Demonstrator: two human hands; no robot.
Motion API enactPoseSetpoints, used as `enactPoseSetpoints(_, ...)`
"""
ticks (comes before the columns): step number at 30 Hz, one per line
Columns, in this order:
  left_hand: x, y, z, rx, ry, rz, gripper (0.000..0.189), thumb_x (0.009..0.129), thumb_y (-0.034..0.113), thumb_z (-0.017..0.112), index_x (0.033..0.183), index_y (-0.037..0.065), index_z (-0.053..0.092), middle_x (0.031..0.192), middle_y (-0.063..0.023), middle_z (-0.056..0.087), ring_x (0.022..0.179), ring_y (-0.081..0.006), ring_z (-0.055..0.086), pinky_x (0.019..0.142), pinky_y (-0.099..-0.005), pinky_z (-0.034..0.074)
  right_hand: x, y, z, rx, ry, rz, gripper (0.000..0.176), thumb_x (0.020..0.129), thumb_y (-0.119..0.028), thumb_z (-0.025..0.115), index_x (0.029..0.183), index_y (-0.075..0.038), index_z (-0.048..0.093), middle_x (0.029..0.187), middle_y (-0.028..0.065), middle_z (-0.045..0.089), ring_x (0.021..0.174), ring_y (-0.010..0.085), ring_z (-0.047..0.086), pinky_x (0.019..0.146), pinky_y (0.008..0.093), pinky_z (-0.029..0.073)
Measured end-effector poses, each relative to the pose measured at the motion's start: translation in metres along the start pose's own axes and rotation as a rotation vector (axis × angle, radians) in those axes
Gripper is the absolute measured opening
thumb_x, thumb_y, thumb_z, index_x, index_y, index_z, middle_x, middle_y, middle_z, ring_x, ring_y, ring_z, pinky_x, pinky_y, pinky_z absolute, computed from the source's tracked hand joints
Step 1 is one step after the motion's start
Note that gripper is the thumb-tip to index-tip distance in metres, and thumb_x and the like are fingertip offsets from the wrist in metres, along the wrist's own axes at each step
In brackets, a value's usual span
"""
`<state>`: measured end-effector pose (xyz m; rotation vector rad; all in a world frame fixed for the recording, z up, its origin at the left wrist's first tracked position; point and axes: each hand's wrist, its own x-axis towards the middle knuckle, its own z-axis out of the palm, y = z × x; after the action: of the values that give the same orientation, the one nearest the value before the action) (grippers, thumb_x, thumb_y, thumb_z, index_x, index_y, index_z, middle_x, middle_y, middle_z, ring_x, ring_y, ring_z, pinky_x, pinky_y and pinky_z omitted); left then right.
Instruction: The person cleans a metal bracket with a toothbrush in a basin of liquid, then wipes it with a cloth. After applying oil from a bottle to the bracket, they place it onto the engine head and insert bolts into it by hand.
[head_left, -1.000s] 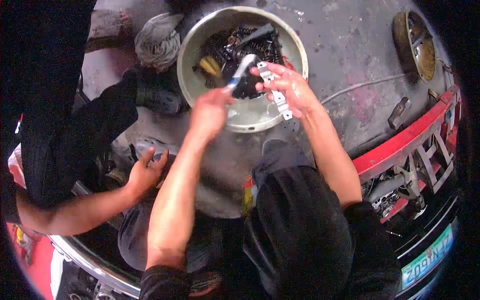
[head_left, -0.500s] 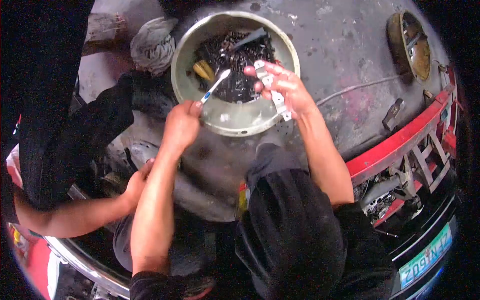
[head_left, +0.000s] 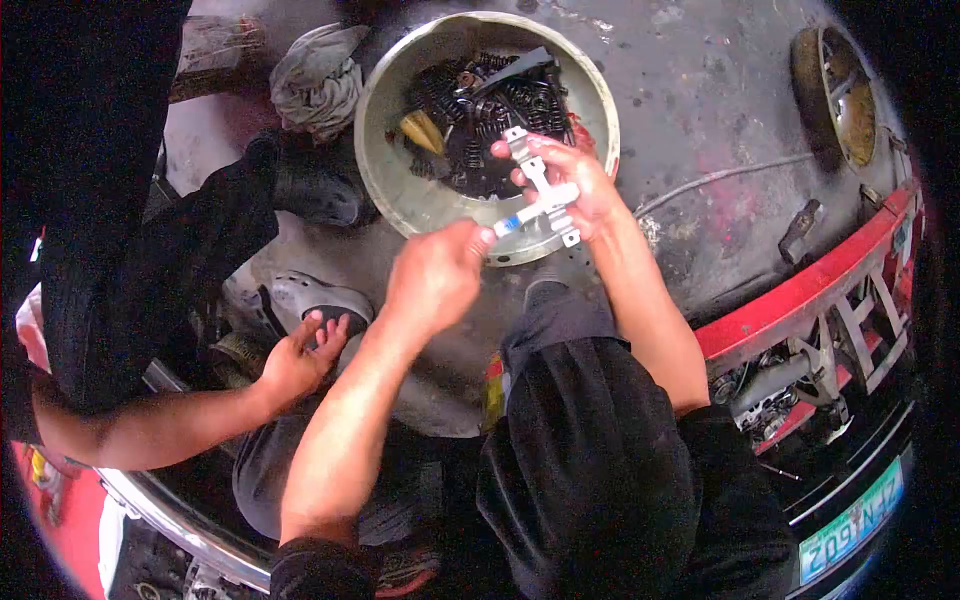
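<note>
Our left hand (head_left: pixel 435 275) is fisted round a toothbrush (head_left: pixel 525 213), its head against the metal bracket (head_left: pixel 530 165) pinched in our right hand (head_left: pixel 585 190) over the basin (head_left: pixel 420 200) rim. The bracket looks nearly clean, we reckon; dark springs (head_left: pixel 500 105) sit grimy in the basin. Another person's hand (head_left: pixel 300 355) on the left and the red frame (head_left: pixel 800 290) on the right hem us in.

The stained grey concrete floor (head_left: pixel 690 90) carries a dented metal basin (head_left: pixel 400 190) full of dark, oily parts. A crumpled rag (head_left: pixel 315 85) sits just beside it, with a grey clog (head_left: pixel 315 298) nearer. Off to the right lie a thin cable (head_left: pixel 730 175), a rusty round housing (head_left: pixel 835 90) and what looks like a hammer head (head_left: pixel 800 232).
</note>
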<state>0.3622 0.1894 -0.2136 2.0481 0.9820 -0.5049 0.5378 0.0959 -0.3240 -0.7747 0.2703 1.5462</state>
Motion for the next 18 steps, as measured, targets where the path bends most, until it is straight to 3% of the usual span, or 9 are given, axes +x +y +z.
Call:
enactPoseSetpoints(4, 0.014, -0.03, 0.001, -0.051, 0.139, -0.089, 0.032, 0.098, 0.034, 0.045, 0.092, 0.007, 0.062, 0.078, -0.0231, 0.065, 0.078, -0.0444, 0.063, 0.069, -0.0547, 0.047, 0.0, -0.011, 0.005, -0.013, 0.018, 0.031, 0.025, 0.096, -0.017, 0.052, 0.116, -0.003, 0.057, 0.107, 0.0091, 0.068, 0.073, 0.0136, 0.06, 0.061, 0.0272, 0.052)
enactPoseSetpoints(9, -0.003, 0.008, 0.01, 0.045, 0.173, -0.067, 0.034, 0.098, 0.034, 0.044, 0.088, 0.005, 0.058, 0.072, -0.0268, 0.062, 0.075, -0.0481, 0.062, 0.069, -0.0573, 0.048, 0.001, -0.008, 0.007, -0.022, 0.082, 0.031, 0.024, 0.097, -0.017, 0.052, 0.115, -0.003, 0.056, 0.107, 0.011, 0.066, 0.072, 0.016, 0.058, 0.06, 0.0285, 0.052)
enactPoseSetpoints(11, 0.006, -0.006, 0.012, 0.065, 0.21, -0.146, 0.034, 0.099, 0.034, 0.044, 0.088, 0.005, 0.058, 0.073, -0.0261, 0.063, 0.074, -0.0483, 0.062, 0.07, -0.0571, 0.048, 0.001, -0.007, 0.01, 0.057, 0.015, 0.045, 0.024, 0.096, -0.016, 0.053, 0.116, -0.003, 0.055, 0.108, 0.0127, 0.066, 0.074, 0.0168, 0.058, 0.059, 0.0293, 0.051)
enactPoseSetpoints(14, -0.005, -0.002, 0.013, 0.136, 0.108, -0.149, 0.034, 0.099, 0.033, 0.043, 0.088, 0.004, 0.058, 0.073, -0.0257, 0.064, 0.073, -0.0481, 0.062, 0.069, -0.0568, 0.049, 0.003, -0.008, 0.011, 0.059, 0.014, 0.019, 0.025, 0.096, -0.013, 0.051, 0.118, -0.002, 0.054, 0.111, 0.0128, 0.065, 0.074, 0.0164, 0.058, 0.058, 0.0289, 0.05)
enactPoseSetpoints(18, 0.001, -0.017, 0.016, 0.219, 0.239, -0.09, 0.031, 0.098, 0.03, 0.044, 0.088, 0.005, 0.059, 0.072, -0.0251, 0.064, 0.072, -0.0451, 0.064, 0.067, -0.0553, 0.05, 0.008, -0.01, 0.017, -0.011, 0.009, -0.056, 0.03, 0.096, -0.013, 0.048, 0.124, -0.001, 0.053, 0.11, 0.0114, 0.066, 0.074, 0.0151, 0.057, 0.06, 0.0281, 0.05)
